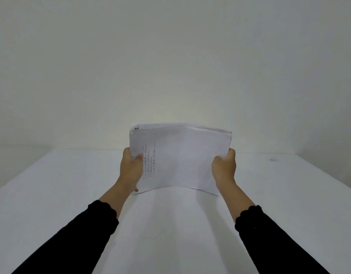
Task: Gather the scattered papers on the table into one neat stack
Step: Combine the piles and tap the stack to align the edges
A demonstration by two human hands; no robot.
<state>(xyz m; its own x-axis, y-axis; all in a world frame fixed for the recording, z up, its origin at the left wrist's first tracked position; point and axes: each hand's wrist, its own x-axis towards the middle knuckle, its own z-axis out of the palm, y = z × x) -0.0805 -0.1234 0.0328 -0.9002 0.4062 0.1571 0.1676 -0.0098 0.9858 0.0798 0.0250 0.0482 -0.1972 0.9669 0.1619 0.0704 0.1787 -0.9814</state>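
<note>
1. Paper is all in one bundle: the stack of papers stands nearly upright between the two hands, its long axis running from one hand across to the other, printed face toward the person.
2. Both hands are equally near it, one at each short edge, so neither has to reach.
3. The left hand grips the left edge, with the thumb pressed on the near face and the fingers wrapped behind.
4. The right hand clamps the right edge the same way.
5. Below the hands the lower edge bows upward in the middle. I cannot tell whether its corners touch the table.
6. A small ring shows at the lower corner beside the left wrist.
7. The upper edges look slightly stepped above the right hand, so the stack probably needs tapping straight down to square it, then laying flat.
</note>
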